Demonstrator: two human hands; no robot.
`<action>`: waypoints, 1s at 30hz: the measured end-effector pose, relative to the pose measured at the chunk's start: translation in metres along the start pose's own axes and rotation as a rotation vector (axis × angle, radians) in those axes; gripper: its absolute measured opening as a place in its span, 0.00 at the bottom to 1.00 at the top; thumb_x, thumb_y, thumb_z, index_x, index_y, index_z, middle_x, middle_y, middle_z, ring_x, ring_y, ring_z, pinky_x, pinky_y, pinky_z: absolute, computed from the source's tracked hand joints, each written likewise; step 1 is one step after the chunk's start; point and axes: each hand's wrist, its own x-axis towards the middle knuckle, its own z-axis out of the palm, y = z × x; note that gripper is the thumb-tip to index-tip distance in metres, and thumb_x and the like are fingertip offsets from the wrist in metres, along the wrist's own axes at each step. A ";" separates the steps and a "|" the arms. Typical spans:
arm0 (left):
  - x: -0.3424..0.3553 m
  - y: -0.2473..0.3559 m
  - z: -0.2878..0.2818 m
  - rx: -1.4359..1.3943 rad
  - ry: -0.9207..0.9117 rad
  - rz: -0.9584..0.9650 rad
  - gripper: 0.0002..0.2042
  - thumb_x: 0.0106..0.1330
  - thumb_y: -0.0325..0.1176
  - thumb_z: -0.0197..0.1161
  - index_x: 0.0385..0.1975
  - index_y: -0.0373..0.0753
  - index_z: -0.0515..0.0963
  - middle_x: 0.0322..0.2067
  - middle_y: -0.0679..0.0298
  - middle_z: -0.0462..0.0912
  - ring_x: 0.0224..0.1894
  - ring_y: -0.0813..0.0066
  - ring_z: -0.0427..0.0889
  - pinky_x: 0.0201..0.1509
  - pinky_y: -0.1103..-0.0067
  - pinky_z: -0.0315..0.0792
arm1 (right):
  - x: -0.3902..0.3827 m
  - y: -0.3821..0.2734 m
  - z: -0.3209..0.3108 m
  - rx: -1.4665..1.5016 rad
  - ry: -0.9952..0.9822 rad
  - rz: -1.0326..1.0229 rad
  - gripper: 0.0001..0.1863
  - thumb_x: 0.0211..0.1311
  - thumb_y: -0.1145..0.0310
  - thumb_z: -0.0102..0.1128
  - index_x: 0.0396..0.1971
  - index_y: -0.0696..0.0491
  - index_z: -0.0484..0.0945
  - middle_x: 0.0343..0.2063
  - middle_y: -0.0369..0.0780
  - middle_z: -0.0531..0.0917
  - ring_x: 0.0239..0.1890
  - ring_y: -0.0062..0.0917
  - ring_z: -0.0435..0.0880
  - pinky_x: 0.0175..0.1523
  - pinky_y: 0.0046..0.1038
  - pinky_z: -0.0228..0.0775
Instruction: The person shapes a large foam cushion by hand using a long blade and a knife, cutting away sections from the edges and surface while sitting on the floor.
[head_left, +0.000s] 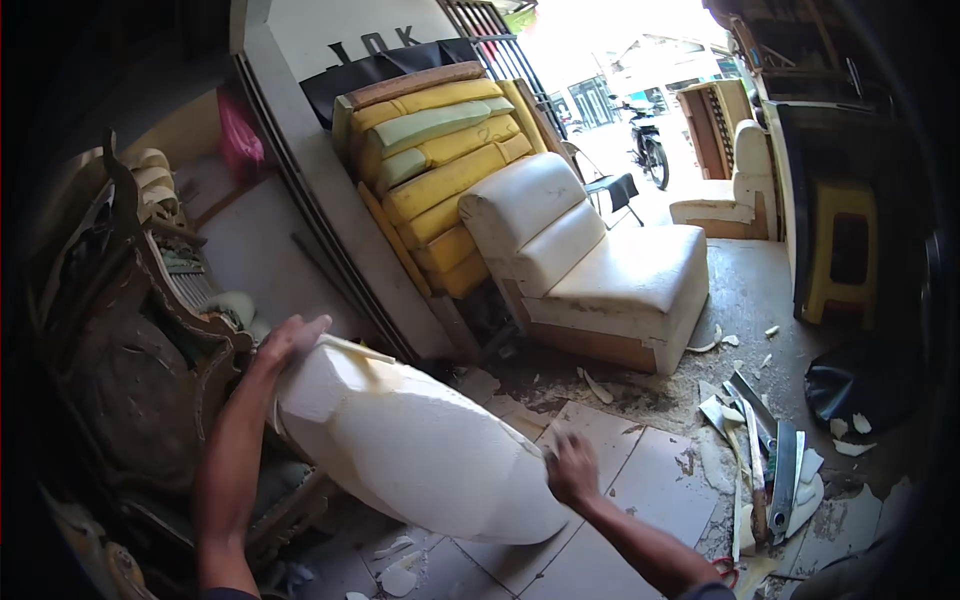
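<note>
A long, shaped block of white foam [430, 450], like a seat pad, lies tilted in front of me, its narrow right end low over the floor tiles. My left hand [295, 340] grips its upper left end, fingers bent over the edge. A thin pale strip [355, 349] runs along the top edge there, beside a yellowish patch. My right hand [573, 468] is closed at the foam's right edge. What its fingers pinch, if anything, is hidden.
Metal blades [785, 475] lie among foam scraps at right. Beyond stand a white padded seat [580, 260] and stacked yellow foam cushions [450, 190]. A carved chair frame [130, 340] is close on my left. A yellow stool [840, 250] and black sheet [855, 385] are far right.
</note>
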 end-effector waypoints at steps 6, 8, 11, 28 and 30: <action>-0.020 -0.085 0.024 -0.105 -0.239 -0.003 0.36 0.68 0.64 0.57 0.42 0.26 0.83 0.44 0.47 0.86 0.49 0.57 0.83 0.58 0.66 0.72 | -0.256 0.004 -0.017 0.482 -1.071 0.592 0.18 0.72 0.58 0.56 0.44 0.58 0.85 0.32 0.48 0.90 0.33 0.42 0.89 0.45 0.43 0.80; -0.046 -0.114 0.045 -0.106 -0.107 0.050 0.34 0.69 0.63 0.56 0.36 0.28 0.83 0.37 0.50 0.86 0.43 0.62 0.83 0.51 0.68 0.72 | -0.267 -0.009 -0.004 0.487 -1.259 0.329 0.17 0.73 0.61 0.56 0.49 0.59 0.84 0.38 0.50 0.89 0.42 0.42 0.88 0.52 0.42 0.78; -0.078 -0.156 0.091 -0.282 -0.367 -0.121 0.32 0.71 0.62 0.54 0.40 0.32 0.84 0.41 0.57 0.86 0.45 0.67 0.81 0.55 0.69 0.71 | -0.280 0.013 0.029 0.367 -1.088 0.068 0.26 0.69 0.45 0.60 0.51 0.53 0.84 0.42 0.57 0.86 0.49 0.54 0.84 0.57 0.50 0.75; -0.464 -0.109 0.497 -1.615 -0.952 -1.366 0.31 0.75 0.59 0.41 0.66 0.44 0.73 0.65 0.56 0.75 0.65 0.52 0.74 0.68 0.50 0.70 | -0.254 0.160 -0.221 -0.714 -0.107 0.983 0.25 0.62 0.68 0.57 0.59 0.60 0.76 0.45 0.53 0.82 0.51 0.50 0.80 0.59 0.45 0.72; -0.482 -0.047 0.481 -1.658 -1.002 -1.389 0.29 0.76 0.54 0.37 0.67 0.43 0.71 0.65 0.56 0.74 0.67 0.52 0.73 0.71 0.52 0.67 | -0.272 0.168 -0.261 -0.881 -0.038 1.019 0.25 0.61 0.71 0.54 0.59 0.61 0.75 0.48 0.54 0.80 0.54 0.52 0.77 0.61 0.47 0.69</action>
